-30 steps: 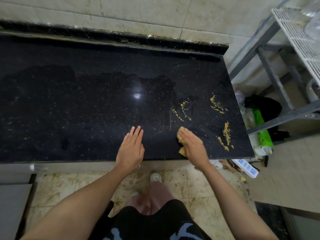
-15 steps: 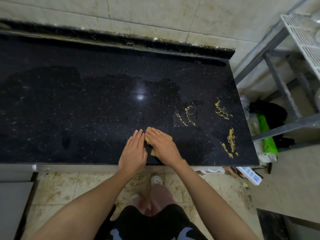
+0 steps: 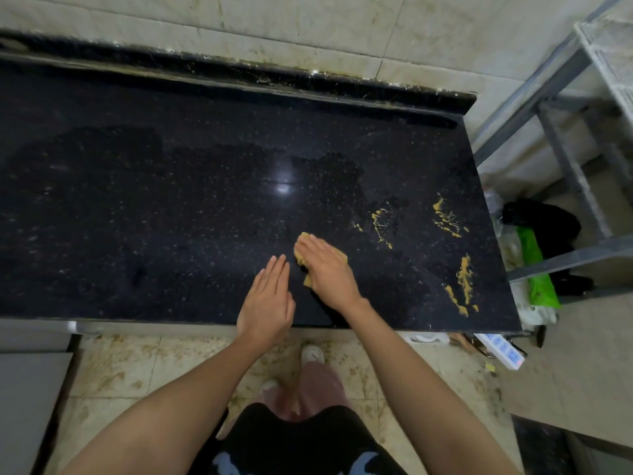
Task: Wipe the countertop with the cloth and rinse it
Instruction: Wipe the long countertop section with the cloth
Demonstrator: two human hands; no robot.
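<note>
Mid-wipe on the black countertop (image 3: 171, 217): right hand (image 3: 327, 270) pressed flat, fingers straight, on the yellow cloth (image 3: 303, 257) near the front edge; left hand (image 3: 269, 299) resting beside it, fingers straight and together, holding nothing. Next, probably a sweep rightward over the yellow smears (image 3: 460, 286) (three patches unwiped), then rinsing. No containers visible on the counter.

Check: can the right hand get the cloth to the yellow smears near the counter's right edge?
Probably yes. The right hand presses the cloth flat, and bare countertop lies between it and the yellow smears.
</note>
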